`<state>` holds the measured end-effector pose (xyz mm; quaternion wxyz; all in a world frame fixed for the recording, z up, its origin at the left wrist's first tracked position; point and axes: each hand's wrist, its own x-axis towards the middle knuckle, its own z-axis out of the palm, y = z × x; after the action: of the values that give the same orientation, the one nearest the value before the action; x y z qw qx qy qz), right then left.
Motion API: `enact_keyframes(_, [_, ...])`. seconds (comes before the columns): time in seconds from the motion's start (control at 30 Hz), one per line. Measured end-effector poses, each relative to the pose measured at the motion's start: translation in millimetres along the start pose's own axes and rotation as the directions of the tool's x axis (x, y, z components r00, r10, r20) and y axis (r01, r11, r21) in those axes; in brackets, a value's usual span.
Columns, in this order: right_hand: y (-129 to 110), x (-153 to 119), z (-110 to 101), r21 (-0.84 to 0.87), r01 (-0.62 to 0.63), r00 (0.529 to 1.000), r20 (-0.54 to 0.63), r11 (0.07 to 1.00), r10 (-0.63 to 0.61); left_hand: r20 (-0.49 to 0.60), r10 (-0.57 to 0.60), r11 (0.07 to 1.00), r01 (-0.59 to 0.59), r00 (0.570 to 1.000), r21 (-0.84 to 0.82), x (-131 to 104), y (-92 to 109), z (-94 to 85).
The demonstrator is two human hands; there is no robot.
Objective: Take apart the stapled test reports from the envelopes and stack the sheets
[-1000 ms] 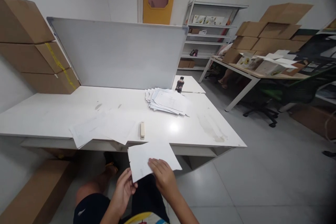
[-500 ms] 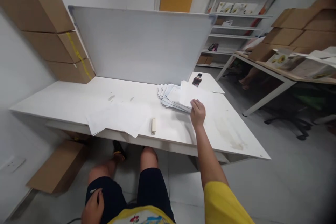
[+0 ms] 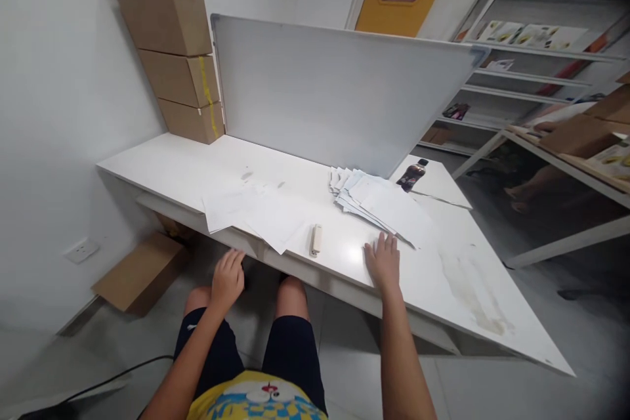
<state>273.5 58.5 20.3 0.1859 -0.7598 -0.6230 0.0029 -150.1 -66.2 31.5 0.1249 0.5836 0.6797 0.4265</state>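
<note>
My right hand (image 3: pixel 382 262) lies on the white table (image 3: pixel 344 256) with its fingers spread, just below a fanned pile of papers (image 3: pixel 378 200), and holds nothing. Over my lap, in front of the table's near edge, is my left hand (image 3: pixel 228 279); its fingers are together and bent, and whatever they might hold is hidden. Loose white sheets (image 3: pixel 251 213) lie at the left, slightly over the near edge. A cream stapler (image 3: pixel 315 240) rests between these sheets and the pile.
A whiteboard (image 3: pixel 335 92) stands along the table's back, beside stacked cardboard boxes (image 3: pixel 189 79). A dark bottle (image 3: pixel 412 174) is behind the pile. Another box (image 3: pixel 140 272) is on the floor at left. Shelves and a second table (image 3: pixel 566 167) are at right.
My right hand has let go of a sheet on the pile and come down onto the tabletop. My left hand has risen from my thigh toward the table edge. The view has turned left.
</note>
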Motion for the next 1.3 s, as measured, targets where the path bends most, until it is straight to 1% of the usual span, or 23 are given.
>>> enact_keyframes(0.03, [-1.0, -10.6, 1.0, 0.006, -0.003, 0.999, 0.043, 1.0, 0.002, -0.014, 0.013, 1.0, -0.012, 1.0, 0.025, 23.1, 4.3, 0.5])
enact_keyframes(0.1, [-2.6, -33.2, 3.2, 0.0, -0.005, 0.996, 0.092, 1.0, 0.005, -0.033, 0.033, 0.997, -0.031, 0.999, 0.065, 62.7, 4.2, -1.0])
enact_keyframes(0.17, [-3.8, -57.0, 5.2, -0.007, 0.002, 0.998, 0.065, 1.0, -0.001, -0.039, 0.061, 0.993, -0.057, 0.997, 0.103, 89.6, -5.0, -5.0])
enact_keyframes(0.2, [-4.9, -68.8, 6.0, -0.003, 0.011, 1.0, 0.026, 1.0, -0.011, -0.032, 0.094, 0.986, -0.088, 0.995, 0.144, 98.3, -11.5, -7.4])
enact_keyframes(0.27, [-10.4, -91.2, 6.9, 0.03, 0.047, 0.996, -0.076, 0.998, -0.044, 0.002, 0.197, 0.941, -0.19, 0.98, 0.28, 108.3, -25.5, -11.4])
enact_keyframes(0.33, [-24.3, -110.8, 5.5, 0.103, 0.11, 0.977, -0.194, 0.989, -0.089, 0.067, 0.299, 0.877, -0.302, 0.952, 0.373, 113.3, -37.5, -13.3])
enact_keyframes(0.4, [-48.9, -126.7, 0.2, 0.184, 0.236, 0.941, -0.288, 0.954, -0.177, 0.134, 0.376, 0.833, -0.398, 0.917, 0.385, 117.4, -45.2, -13.5])
enact_keyframes(0.43, [-64.7, -133.0, -4.2, 0.214, 0.323, 0.917, -0.312, 0.922, -0.249, 0.158, 0.405, 0.818, -0.434, 0.9, 0.377, 119.7, -47.2, -13.6])
enact_keyframes(0.47, [-82.0, -138.1, -9.7, 0.231, 0.424, 0.887, -0.303, 0.875, -0.35, 0.175, 0.425, 0.808, -0.46, 0.888, 0.369, 122.1, -48.3, -13.8])
enact_keyframes(0.53, [-117.3, -143.9, -22.0, 0.249, 0.588, 0.807, -0.253, 0.77, -0.534, 0.207, 0.445, 0.793, -0.491, 0.871, 0.361, 126.7, -48.1, -15.4])
enact_keyframes(0.6, [-148.9, -142.6, -32.4, 0.264, 0.666, 0.745, -0.202, 0.698, -0.635, 0.26, 0.455, 0.775, -0.523, 0.851, 0.354, 130.7, -46.5, -18.6])
enact_keyframes(0.63, [-162.5, -139.2, -35.1, 0.268, 0.68, 0.731, -0.175, 0.683, -0.659, 0.29, 0.461, 0.766, -0.541, 0.839, 0.347, 132.6, -45.6, -20.5])
enact_keyframes(0.7, [-185.4, -128.0, -34.0, 0.266, 0.675, 0.73, -0.104, 0.688, -0.676, 0.337, 0.47, 0.75, -0.57, 0.816, 0.335, 135.9, -43.6, -23.8])
enact_keyframes(0.77, [-203.2, -114.3, -24.6, 0.237, 0.635, 0.76, -0.022, 0.735, -0.65, 0.374, 0.462, 0.739, -0.582, 0.804, 0.339, 138.9, -41.0, -25.5])
enact_keyframes(0.83, [-215.6, -102.5, -11.2, 0.203, 0.595, 0.788, 0.043, 0.778, -0.614, 0.397, 0.439, 0.733, -0.577, 0.806, 0.359, 141.0, -37.7, -25.0])
enact_keyframes(0.87, [-219.3, -98.2, -4.7, 0.194, 0.586, 0.793, 0.061, 0.787, -0.606, 0.401, 0.428, 0.732, -0.571, 0.81, 0.371, 141.6, -35.7, -24.0])
enact_keyframes(0.93, [-221.2, -93.5, 5.1, 0.214, 0.592, 0.786, 0.064, 0.777, -0.616, 0.391, 0.415, 0.733, -0.556, 0.822, 0.392, 141.3, -31.1, -21.2])
enact_keyframes(1.03, [-211.8, -96.6, 10.0, 0.29, 0.593, 0.79, -0.025, 0.752, -0.613, 0.379, 0.416, 0.724, -0.554, 0.826, 0.412, 137.4, -23.8, -17.1])
enact_keyframes(1.1, [-201.0, -105.1, 7.4, 0.325, 0.609, 0.785, -0.119, 0.723, -0.608, 0.374, 0.425, 0.718, -0.558, 0.824, 0.416, 133.7, -19.8, -15.8])
enact_keyframes(1.13, [-195.5, -110.7, 4.8, 0.335, 0.63, 0.771, -0.163, 0.701, -0.616, 0.37, 0.429, 0.717, -0.56, 0.824, 0.415, 132.2, -18.2, -15.9])
enact_keyframes(1.2, [-186.0, -123.0, -2.6, 0.353, 0.681, 0.728, -0.227, 0.642, -0.647, 0.355, 0.43, 0.725, -0.552, 0.83, 0.412, 131.6, -16.2, -17.4])
enact_keyframes(1.23, [-182.3, -128.9, -6.9, 0.364, 0.698, 0.711, -0.25, 0.617, -0.657, 0.341, 0.427, 0.734, -0.541, 0.838, 0.411, 132.9, -15.9, -18.6])
enact_keyframes(1.3, [-177.2, -138.6, -15.1, 0.392, 0.702, 0.707, -0.289, 0.594, -0.645, 0.293, 0.406, 0.762, -0.498, 0.865, 0.414, 138.9, -15.6, -21.8])
